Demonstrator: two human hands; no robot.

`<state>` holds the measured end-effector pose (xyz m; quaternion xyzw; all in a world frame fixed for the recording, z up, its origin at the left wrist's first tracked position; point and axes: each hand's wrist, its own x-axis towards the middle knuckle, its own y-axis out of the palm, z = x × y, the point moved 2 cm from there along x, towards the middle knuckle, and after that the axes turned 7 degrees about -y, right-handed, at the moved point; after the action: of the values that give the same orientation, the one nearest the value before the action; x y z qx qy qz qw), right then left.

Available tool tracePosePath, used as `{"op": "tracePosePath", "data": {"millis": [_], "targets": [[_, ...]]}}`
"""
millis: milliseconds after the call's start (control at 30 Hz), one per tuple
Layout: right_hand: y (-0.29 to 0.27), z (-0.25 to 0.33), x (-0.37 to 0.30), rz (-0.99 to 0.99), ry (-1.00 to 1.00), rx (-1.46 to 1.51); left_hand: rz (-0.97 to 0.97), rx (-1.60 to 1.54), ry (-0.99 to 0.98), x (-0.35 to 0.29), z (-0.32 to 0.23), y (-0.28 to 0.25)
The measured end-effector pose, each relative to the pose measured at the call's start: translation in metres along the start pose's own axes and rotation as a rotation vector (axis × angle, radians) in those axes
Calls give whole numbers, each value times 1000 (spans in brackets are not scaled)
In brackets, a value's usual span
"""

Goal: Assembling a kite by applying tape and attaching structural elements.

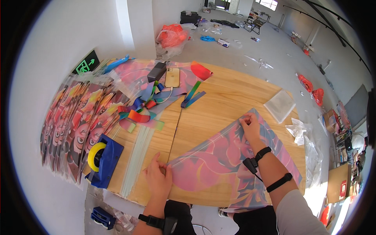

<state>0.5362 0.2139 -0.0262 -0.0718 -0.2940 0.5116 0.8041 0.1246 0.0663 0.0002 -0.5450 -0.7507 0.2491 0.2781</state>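
The patterned sheet [207,160] lies beneath the right hand [251,125].

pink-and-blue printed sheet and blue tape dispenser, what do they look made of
Pink-and-blue printed sheet: perhaps thin synthetic fabric, fairly matte, going by its flat lie and faint creases; plastic film is possible. Blue boxy tape dispenser: probably hard, smooth plastic, judging by its evenly coloured, moulded-looking body.

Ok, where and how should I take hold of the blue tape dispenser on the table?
Likely by the tape dispenser's blue body, left hand coming from the right: its broad side faces that hand, while the yellow roll and printed packs lie on the other side.
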Motion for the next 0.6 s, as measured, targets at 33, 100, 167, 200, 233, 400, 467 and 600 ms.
{"op": "tracePosePath", "data": {"millis": [33, 100, 167, 200, 233, 400, 467, 600], "targets": [[-1, 2, 0, 1, -6, -38, 1, -1, 1, 0, -1, 0], [0, 5, -1, 1, -11, -73, 28, 5, -22, 1, -1, -1], [2, 7, -2, 4, 1, -112, 26, 10, -21, 0, 0, 1], [2, 8, -2, 3, 1, -113, 22, 15, -21, 0, 1, 2], [2, 9, -3, 1, 8, -122, 24, 14, -20, 0, 1, 3], [1, 19, 1, -19, 7, -151, 20, 26, -9, 1, -2, -2], [0, 25, 4, -57, -99, -167, 16, 18, -6, 0, -1, -1], [0, 32, 3, -37, 73, 12, 13, 20, -14, 0, 1, -1]]}}
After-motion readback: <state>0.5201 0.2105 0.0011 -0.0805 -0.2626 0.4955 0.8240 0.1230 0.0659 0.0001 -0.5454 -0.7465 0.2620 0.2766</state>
